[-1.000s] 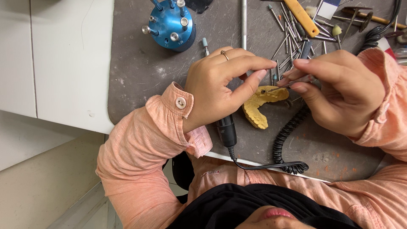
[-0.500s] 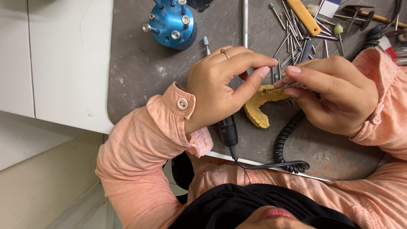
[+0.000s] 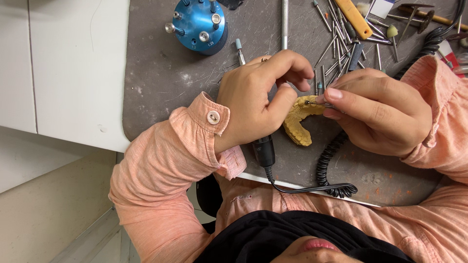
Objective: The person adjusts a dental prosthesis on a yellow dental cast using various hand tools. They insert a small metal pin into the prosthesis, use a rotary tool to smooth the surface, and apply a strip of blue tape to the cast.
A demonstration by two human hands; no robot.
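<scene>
Nearest the camera, a black coiled cord (image 3: 325, 168) lies on the grey, scuffed worktop (image 3: 161, 83) and runs along its near edge to the black rear end of a handpiece (image 3: 263, 151).

The left hand (image 3: 258, 100) is closed around the handpiece: the palm covers the body of the tool, the thumb presses along its side, and the fingers curl over the front end. Only the rear section and the cord joint are visible below the wrist.

The right hand (image 3: 385, 114) is closed in a pinch grip. Thumb and forefinger hold a thin metal bur (image 3: 314, 103) by its shank, with its small tip pointing toward the left hand. The remaining fingers are folded under the palm.

A yellow, arch-shaped dental cast (image 3: 298, 124) lies flat on the worktop between the two hands, directly below the bur tip. The right fingertips partly cover one end of the cast; whether they touch it cannot be determined.

Farther away, a loose scatter of metal burs and mandrels (image 3: 341, 41) lies beyond the right hand, together with an orange-handled tool (image 3: 353, 18). A round blue bur stand (image 3: 197, 24) with several pins standing in it sits at the far left of the worktop, well apart from both hands.
</scene>
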